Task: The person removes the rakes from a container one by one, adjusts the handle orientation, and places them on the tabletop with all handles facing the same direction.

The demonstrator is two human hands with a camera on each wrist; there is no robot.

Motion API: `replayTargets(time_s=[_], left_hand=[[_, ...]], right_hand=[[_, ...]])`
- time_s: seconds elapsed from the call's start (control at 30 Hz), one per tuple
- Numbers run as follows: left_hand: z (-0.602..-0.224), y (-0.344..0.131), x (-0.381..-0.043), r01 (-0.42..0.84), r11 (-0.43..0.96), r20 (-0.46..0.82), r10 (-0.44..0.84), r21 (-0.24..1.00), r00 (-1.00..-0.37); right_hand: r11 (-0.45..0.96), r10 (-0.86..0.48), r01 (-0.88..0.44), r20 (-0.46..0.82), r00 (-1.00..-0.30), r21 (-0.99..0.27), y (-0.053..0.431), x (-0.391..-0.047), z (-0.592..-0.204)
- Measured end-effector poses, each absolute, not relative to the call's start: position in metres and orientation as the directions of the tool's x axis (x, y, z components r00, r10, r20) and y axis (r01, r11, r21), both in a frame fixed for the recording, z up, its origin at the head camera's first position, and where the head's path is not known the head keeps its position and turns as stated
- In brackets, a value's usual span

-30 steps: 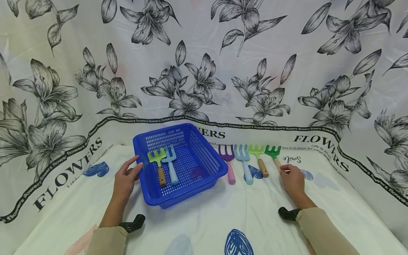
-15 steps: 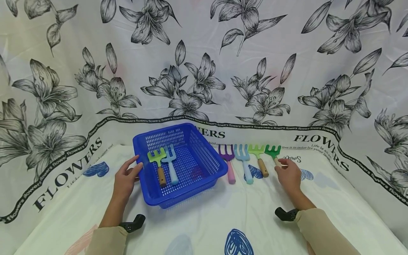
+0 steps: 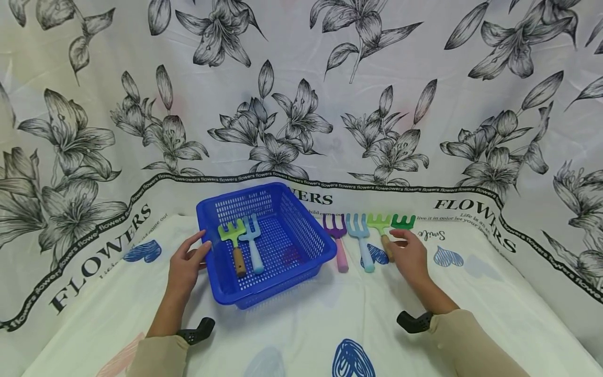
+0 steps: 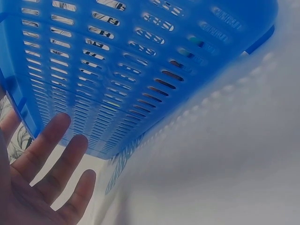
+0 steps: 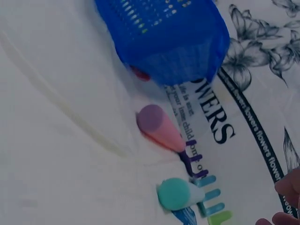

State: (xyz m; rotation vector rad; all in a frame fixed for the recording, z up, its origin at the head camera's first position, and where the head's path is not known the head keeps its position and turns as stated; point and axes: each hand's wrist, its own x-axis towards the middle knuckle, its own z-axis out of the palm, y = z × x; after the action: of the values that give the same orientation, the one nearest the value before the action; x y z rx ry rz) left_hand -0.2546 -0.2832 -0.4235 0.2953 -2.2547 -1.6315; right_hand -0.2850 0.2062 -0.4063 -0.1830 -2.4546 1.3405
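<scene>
A blue plastic basket [image 3: 282, 285] holds a light green hand rake [image 3: 232, 230] with a wooden handle and a light blue hand fork [image 3: 254, 251]. My left hand [image 3: 185, 262] touches its left rim with thumb and index fingertips; the other fingers [image 4: 70, 159] are straight and spread below the rim. To the basket's right lie a purple fork with pink handle [image 3: 342, 257], a light blue fork [image 3: 363, 243], a light green rake [image 3: 379, 222] and a dark green rake [image 3: 403, 222]. My right hand [image 3: 409, 256] is over the last two, fingertips by the light green rake's wooden handle; it hides the dark green rake's handle.
A white cloth [image 3: 301, 335] with printed hearts covers the table. Behind it hangs a flower-printed curtain [image 3: 301, 68] with a black lettered band. Black camera mounts [image 3: 414, 321] sit on both wrists.
My right hand has moved left from the dark green rake's handle to beside the light green rake's handle. The left hand, the basket and the tools have stayed put.
</scene>
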Motion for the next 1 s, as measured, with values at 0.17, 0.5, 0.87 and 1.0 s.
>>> replayTargets(time_s=[0.17, 0.5, 0.87, 1.0], left_hand=[[-0.423, -0.284, -0.254, 0.031, 0.317, 0.151, -0.363, 0.948, -0.919], [-0.421, -0.282, -0.253, 0.027, 0.31, 0.143, -0.36, 0.95, -0.922], [-0.421, -0.281, -0.253, 0.023, 0.309, 0.142, -0.366, 0.951, -0.92], [-0.421, -0.281, -0.252, 0.028, 0.307, 0.143, -0.361, 0.951, -0.922]], right_hand=[[0.544, 0.178, -0.092, 0.222, -0.959, -0.834, 0.188, -0.28, -0.403], [0.516, 0.012, -0.253, 0.302, -0.953, -0.818, 0.156, -0.265, -0.398], [0.543, -0.055, -0.374, 0.412, -0.909, -0.752, 0.132, -0.259, -0.397], [0.582, -0.057, -0.386, 0.438, -0.897, -0.715, 0.124, -0.257, -0.393]])
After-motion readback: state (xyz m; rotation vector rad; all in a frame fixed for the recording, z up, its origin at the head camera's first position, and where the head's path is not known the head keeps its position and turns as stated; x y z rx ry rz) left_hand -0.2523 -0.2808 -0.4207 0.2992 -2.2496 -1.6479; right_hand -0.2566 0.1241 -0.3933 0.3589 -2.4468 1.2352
